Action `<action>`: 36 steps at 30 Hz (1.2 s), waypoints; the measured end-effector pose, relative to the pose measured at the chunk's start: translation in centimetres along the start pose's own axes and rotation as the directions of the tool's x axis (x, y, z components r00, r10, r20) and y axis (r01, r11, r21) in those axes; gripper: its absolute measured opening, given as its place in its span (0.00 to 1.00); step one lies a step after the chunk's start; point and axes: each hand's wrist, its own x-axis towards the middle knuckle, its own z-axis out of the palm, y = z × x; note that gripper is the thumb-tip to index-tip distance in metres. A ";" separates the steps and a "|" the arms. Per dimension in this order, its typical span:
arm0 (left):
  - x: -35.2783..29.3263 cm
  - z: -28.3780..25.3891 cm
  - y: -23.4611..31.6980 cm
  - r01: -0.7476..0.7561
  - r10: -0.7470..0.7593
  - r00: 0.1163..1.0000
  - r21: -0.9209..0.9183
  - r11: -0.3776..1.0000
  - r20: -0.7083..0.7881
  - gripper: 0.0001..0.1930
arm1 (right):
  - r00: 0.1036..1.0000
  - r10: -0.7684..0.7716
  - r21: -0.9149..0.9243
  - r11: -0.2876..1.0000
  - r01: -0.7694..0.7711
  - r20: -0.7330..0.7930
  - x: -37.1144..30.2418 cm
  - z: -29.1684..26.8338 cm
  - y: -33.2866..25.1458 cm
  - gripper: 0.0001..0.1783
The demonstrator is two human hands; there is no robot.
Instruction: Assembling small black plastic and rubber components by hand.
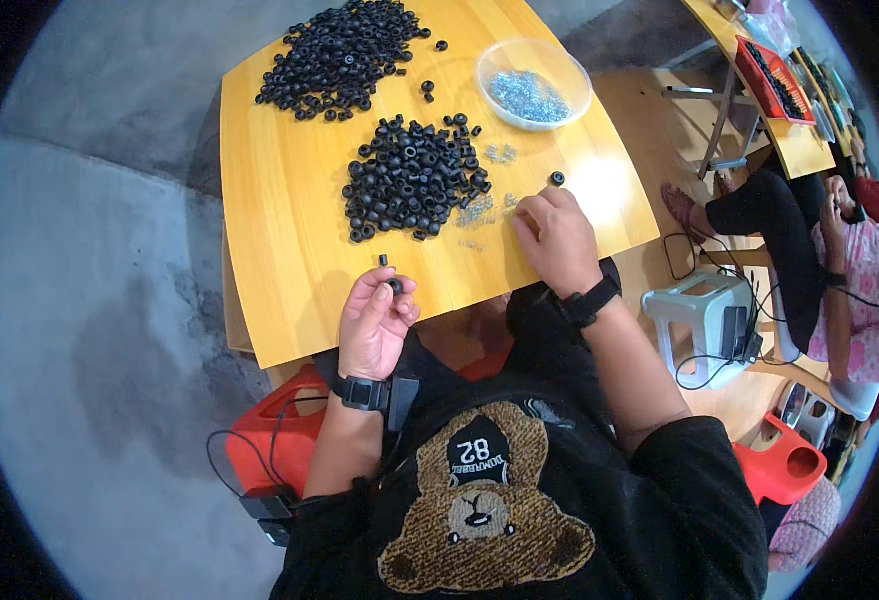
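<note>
My left hand [377, 322] is at the near edge of the yellow table, its fingers closed round a small round black plastic part [395, 286] with a hole in it. Just beyond its fingertips a short black cylinder [383, 260] stands on the table. My right hand [559, 238] rests on the tabletop further right, fingers curled and thumb against them; what they pinch, if anything, is hidden. Beside its fingertips lie small loose silvery metal pieces [476, 211], too small to name. A black round part [556, 179] sits just past the right knuckles.
A heap of black parts [414, 180] covers the table's middle, with a larger pile [339, 55] behind. A clear plastic bowl [584, 92] of silvery pieces stands far right. A person [849, 250] sits at another table [804, 150] to the right, near a pale stool [694, 300].
</note>
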 end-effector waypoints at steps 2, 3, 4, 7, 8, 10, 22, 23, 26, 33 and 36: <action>0.0 -0.1 0.0 0.002 -0.002 1.000 0.006 1.000 0.008 0.12 | 1.000 -0.016 0.007 1.000 0.016 -0.001 0.0 0.0 0.1 0.03; 0.0 -0.1 -0.1 0.001 -0.002 1.000 0.005 1.000 0.007 0.12 | 1.000 -0.017 0.007 1.000 0.017 0.000 0.0 0.0 0.2 0.03; 0.0 -0.1 -0.1 0.001 -0.001 1.000 0.009 1.000 0.010 0.12 | 1.000 -0.013 0.012 1.000 0.013 -0.004 0.1 0.0 0.3 0.03; 0.0 0.0 0.0 0.002 -0.002 1.000 0.019 1.000 0.010 0.12 | 1.000 -0.003 0.038 0.999 0.003 -0.002 0.0 0.1 0.5 0.03; 0.0 0.0 0.0 0.003 -0.003 1.000 0.025 1.000 0.007 0.12 | 1.000 0.005 0.060 0.998 -0.005 0.005 -0.1 0.1 0.6 0.03; 0.0 0.1 0.1 0.008 -0.008 1.000 -0.004 1.000 0.018 0.12 | 0.999 0.040 0.113 0.993 -0.040 0.002 -0.3 0.0 0.7 0.03; 0.0 0.3 0.1 0.026 -0.026 1.000 0.020 0.999 -0.018 0.11 | 0.996 0.059 0.206 0.976 -0.071 0.064 -1.0 -0.5 -0.1 0.04; -0.1 0.4 0.3 0.039 -0.038 0.999 0.017 0.999 -0.028 0.10 | 0.997 0.058 0.251 0.965 -0.069 0.050 -1.0 -0.5 -0.3 0.04; -0.1 0.5 0.5 0.052 -0.051 0.997 0.016 0.999 -0.051 0.10 | 0.971 0.204 0.402 0.884 -0.238 0.127 -1.0 -0.7 -1.3 0.04; 0.3 1.1 1.5 0.210 -0.209 0.974 0.003 0.978 -0.091 0.08 | 0.988 0.131 0.377 0.913 -0.152 0.080 -1.4 -1.1 -2.4 0.04; -0.2 1.8 1.6 0.266 -0.260 0.955 0.018 0.964 -0.143 0.08 | 0.992 0.112 0.361 0.924 -0.128 0.064 -1.9 -1.8 -3.2 0.03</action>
